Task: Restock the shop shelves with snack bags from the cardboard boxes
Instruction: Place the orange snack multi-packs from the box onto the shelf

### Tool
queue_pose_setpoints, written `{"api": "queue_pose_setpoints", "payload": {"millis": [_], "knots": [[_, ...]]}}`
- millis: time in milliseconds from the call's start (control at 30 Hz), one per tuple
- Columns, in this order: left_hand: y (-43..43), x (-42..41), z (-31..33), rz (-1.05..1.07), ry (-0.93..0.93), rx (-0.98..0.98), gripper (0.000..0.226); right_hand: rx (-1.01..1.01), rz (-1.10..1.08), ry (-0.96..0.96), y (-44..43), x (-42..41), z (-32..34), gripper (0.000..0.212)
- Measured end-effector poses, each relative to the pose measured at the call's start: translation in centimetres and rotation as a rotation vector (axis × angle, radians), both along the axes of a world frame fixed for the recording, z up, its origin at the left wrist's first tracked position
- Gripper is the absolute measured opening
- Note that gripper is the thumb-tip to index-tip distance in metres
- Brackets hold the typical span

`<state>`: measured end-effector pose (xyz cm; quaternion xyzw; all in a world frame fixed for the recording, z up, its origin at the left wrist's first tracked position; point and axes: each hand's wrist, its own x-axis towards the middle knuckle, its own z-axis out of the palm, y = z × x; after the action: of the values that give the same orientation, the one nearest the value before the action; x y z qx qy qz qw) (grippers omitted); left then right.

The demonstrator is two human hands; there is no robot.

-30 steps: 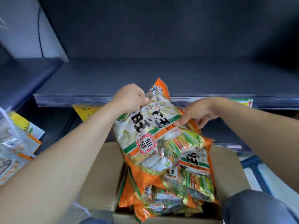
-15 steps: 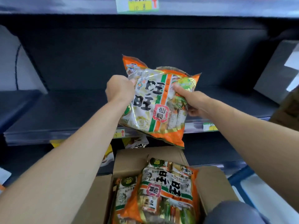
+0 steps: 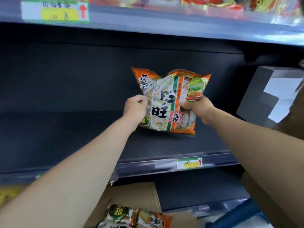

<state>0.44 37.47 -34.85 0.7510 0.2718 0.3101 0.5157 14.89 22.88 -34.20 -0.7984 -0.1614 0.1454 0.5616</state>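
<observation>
You hold one orange rice-cracker snack bag point(image 3: 171, 102) upright over the bare dark shelf point(image 3: 65, 137) at mid-frame in the head view, the only view to hand: your left hand point(image 3: 134, 107) is closed on the bag's left edge at about 9 o'clock of the pack, and your right hand point(image 3: 197, 109) is clenched round its right side at about 3 o'clock, fingers wrapped behind the film. The bag's lower seam hangs just above the shelf board, with a shadow under it, so it looks not yet set down; whether a corner touches cannot be told. At 6 o'clock of the frame the open cardboard box point(image 3: 136, 195) shows more bags of the same kind point(image 3: 136, 218) waiting. A price label point(image 3: 189, 163) sits on the shelf's front rail at 5 o'clock of the bag, and the shelf above point(image 3: 164, 25), at 12 o'clock, carries blurred stock. The step in hand reads as placing, at an early stage of the restock, since this level holds nothing else in view. The next move calls for you to lower the bag until its base rests on the board, face forward, then let go with both hands; the puffy pack may tip if released leaning.
</observation>
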Motion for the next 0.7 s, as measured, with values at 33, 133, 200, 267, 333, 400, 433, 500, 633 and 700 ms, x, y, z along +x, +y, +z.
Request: {"api": "queue_pose_setpoints", "payload": {"millis": [33,133,200,267,333,400,433,500,633,700], "knots": [[-0.1,1.4,-0.5,-0.014,0.010,-0.020,0.030,-0.009,-0.045,-0.035,0.4,1.9,-0.6,0.051],[-0.4,4.6,-1.6,-0.073,0.043,-0.132,0.035,-0.109,-0.182,-0.115,1.6,6.2,-2.0,0.082],[-0.4,6.1,-2.1,-0.101,0.065,-0.198,0.037,-0.186,-0.232,-0.123,2.1,6.9,-1.9,0.077],[-0.1,7.5,-2.6,-0.124,0.094,-0.217,0.039,-0.182,-0.242,-0.122,2.5,8.1,-2.1,0.070],[0.4,8.8,-3.1,-0.133,0.124,-0.202,0.040,-0.165,-0.245,-0.121,3.1,9.7,-2.7,0.064],[1.1,10.1,-3.6,-0.131,0.125,-0.187,0.042,-0.165,-0.246,-0.115,3.7,10.8,-3.3,0.058],[1.3,10.6,-3.8,-0.134,0.122,-0.180,0.044,-0.164,-0.247,-0.112,4.1,11.2,-3.7,0.057],[1.6,11.4,-4.1,-0.147,0.123,-0.165,0.050,-0.166,-0.240,-0.121,4.6,11.9,-4.1,0.060],[2.3,12.7,-4.2,-0.136,0.074,-0.172,0.051,-0.052,-0.251,-0.091,5.4,12.1,-4.5,0.057],[2.4,13.0,-4.3,-0.134,0.065,-0.153,0.050,0.003,-0.224,-0.099,5.6,12.7,-5.1,0.054]]}}
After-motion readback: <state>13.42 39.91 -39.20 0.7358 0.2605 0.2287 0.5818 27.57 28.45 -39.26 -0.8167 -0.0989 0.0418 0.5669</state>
